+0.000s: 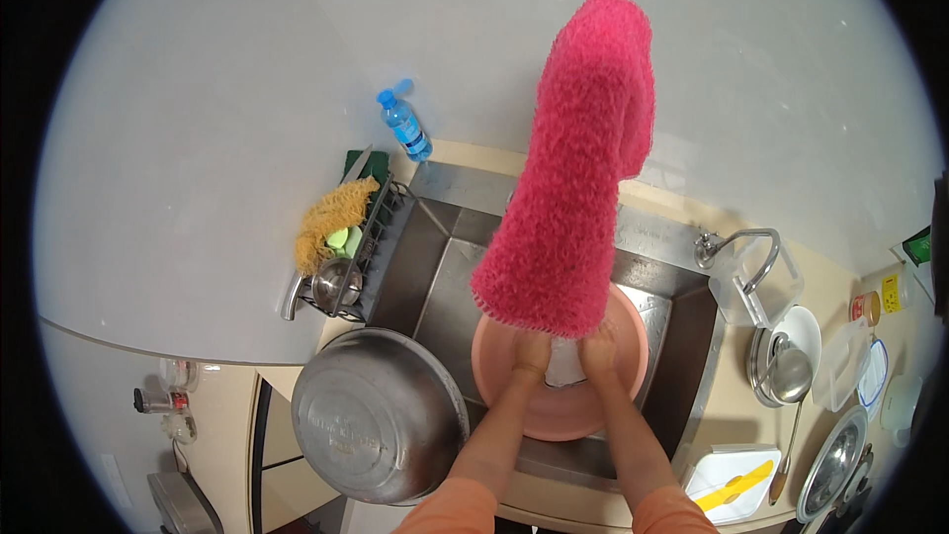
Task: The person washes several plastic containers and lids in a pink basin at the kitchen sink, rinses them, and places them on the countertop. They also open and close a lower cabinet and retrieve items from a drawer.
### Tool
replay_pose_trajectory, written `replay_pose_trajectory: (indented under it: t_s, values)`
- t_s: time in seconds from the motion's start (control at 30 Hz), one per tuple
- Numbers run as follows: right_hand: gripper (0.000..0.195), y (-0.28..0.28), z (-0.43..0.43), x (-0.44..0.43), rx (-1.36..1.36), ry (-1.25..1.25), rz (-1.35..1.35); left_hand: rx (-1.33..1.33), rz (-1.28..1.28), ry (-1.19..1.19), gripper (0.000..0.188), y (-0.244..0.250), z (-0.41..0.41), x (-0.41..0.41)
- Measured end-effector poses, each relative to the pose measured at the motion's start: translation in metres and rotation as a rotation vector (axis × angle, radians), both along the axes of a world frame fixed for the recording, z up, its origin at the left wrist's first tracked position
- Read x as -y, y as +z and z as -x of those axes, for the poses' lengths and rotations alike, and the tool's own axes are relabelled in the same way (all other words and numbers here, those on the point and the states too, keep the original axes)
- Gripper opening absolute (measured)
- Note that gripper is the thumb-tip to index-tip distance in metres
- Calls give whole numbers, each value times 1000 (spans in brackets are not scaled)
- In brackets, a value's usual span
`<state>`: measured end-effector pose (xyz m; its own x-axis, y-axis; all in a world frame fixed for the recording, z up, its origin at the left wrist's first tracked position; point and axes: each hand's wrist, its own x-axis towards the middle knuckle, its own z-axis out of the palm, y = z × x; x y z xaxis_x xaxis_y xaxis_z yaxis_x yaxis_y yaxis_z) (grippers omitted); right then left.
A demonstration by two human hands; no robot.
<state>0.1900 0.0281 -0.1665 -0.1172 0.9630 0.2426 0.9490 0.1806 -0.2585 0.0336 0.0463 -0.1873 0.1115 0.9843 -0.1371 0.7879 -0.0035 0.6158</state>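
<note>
A pink basin stands in the stainless-steel sink, and both my hands are low inside it. My left hand grips one side of a whitish, translucent piece, apparently plastic. Opposite it, my right hand grips the other side. A fluffy pink-red cloth hangs close to the camera. It hides the fingertips, the basin's far part and some of the sink.
Left of the basin, a large upturned metal bowl overlaps the sink's edge. A dark rack holds a yellow mesh cloth. A chrome faucet rises at right, near a ladle and a lidded white container. A blue bottle stands behind.
</note>
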Motion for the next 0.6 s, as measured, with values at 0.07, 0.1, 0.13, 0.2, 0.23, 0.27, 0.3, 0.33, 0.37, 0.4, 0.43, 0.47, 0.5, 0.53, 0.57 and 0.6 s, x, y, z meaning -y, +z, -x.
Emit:
replay_pose_trajectory:
  t_s: [0.07, 0.1, 0.13, 0.2, 0.23, 0.27, 0.3, 0.33, 0.37, 0.4, 0.43, 0.47, 0.5, 0.53, 0.57, 0.6]
  values:
    - [33, 1, 1, 0, 6, 172, 158, -126, -81, -47, 23, -19, 12, 4]
    - [33, 2, 0, 0, 4, 218, 134, -164, -96, -71, 23, -22, 14, 2]
    - [33, 3, 3, -1, 2, 266, 110, -204, -112, -92, 23, -24, 16, 1]
    - [32, -2, -1, 2, -23, 278, 69, -51, 109, 48, 26, -11, 12, -4]
    - [31, -6, -3, 2, -52, 237, 45, 21, 219, 103, 28, 6, 6, -10]
    - [30, -7, -1, 2, -89, 208, 15, 35, 276, 275, 31, 19, 1, -11]
    - [27, -8, 2, 3, -155, 141, 43, 49, 329, 458, 33, 27, -4, -10]
    - [24, -9, 3, 5, -220, 74, 72, 65, 381, 640, 36, 33, -6, -9]
    - [21, -10, 5, 5, -284, 6, 103, 63, 442, 575, 36, 39, -2, -9]
    - [22, -11, 8, 6, -288, -77, 150, 62, 504, 509, 36, 42, 1, -7]
    - [23, -12, 11, 6, -291, -163, 197, 62, 566, 442, 37, 44, 3, -4]
    - [25, -13, 13, 7, -293, -250, 244, 140, 547, 392, 37, 45, 1, 2]
    - [24, -15, 13, 5, -331, -301, 239, 216, 521, 339, 37, 45, 0, 9]
    - [23, -13, 15, 0, -374, -350, 227, 290, 487, 286, 38, 44, 1, 12]
    - [22, -11, 16, -3, -417, -400, 213, 291, 450, 283, 38, 42, 3, 11]
    - [21, 3, 25, -10, -489, -399, 377, 287, 407, 305, 38, 34, 13, 10]
